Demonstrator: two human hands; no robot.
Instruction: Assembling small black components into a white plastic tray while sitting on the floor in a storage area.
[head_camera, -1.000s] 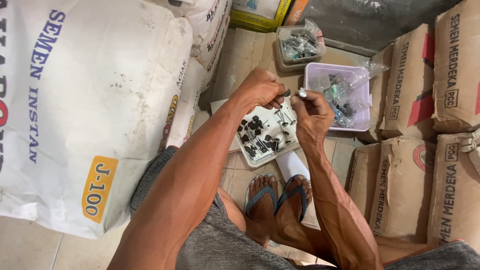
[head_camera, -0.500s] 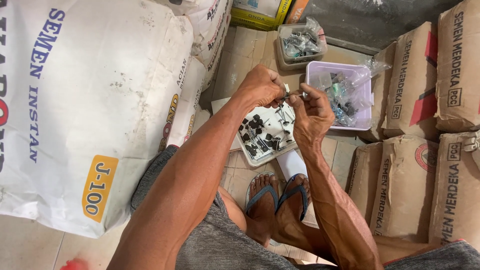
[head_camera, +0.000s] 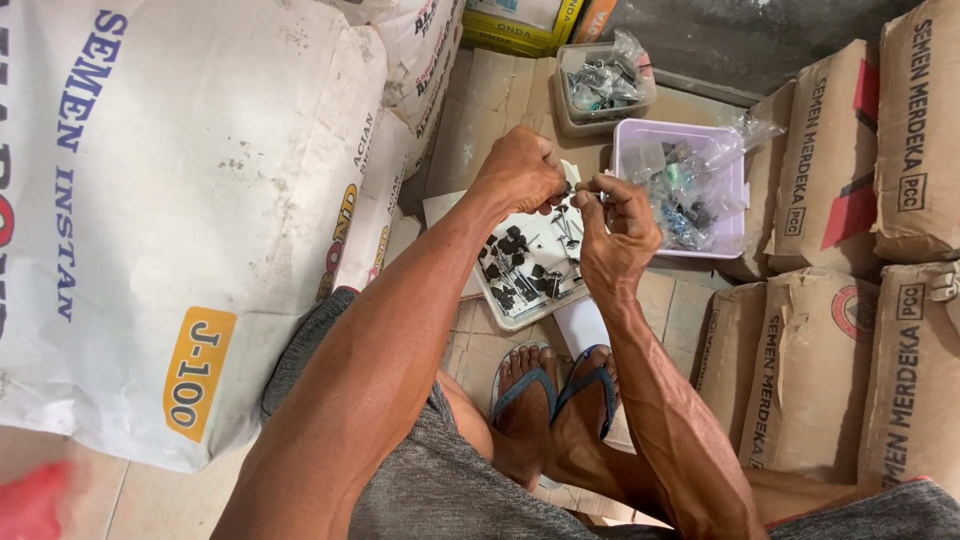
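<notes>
Hands, two, left hand (head_camera: 520, 172) and right hand (head_camera: 618, 232), fingers pinching one small metal part (head_camera: 580, 190) (over white tray (head_camera: 503, 308))

Between my left hand (head_camera: 518, 172) and right hand (head_camera: 618, 232), near the middle of the frame, I pinch a small metal part (head_camera: 583, 190) too tiny to identify, and my left fingers curl under so I cannot see their tips. My left hand also covers the upper corner of the shallow white tray (head_camera: 527, 268), whose small dark pieces are too small to tell apart. At the top edge the yellow cardboard box (head_camera: 520, 22) is cut off, the large white woven sack (head_camera: 150, 200) runs off the left side, and a red blur (head_camera: 30, 502) sits unreadable in the lower left corner.
</notes>
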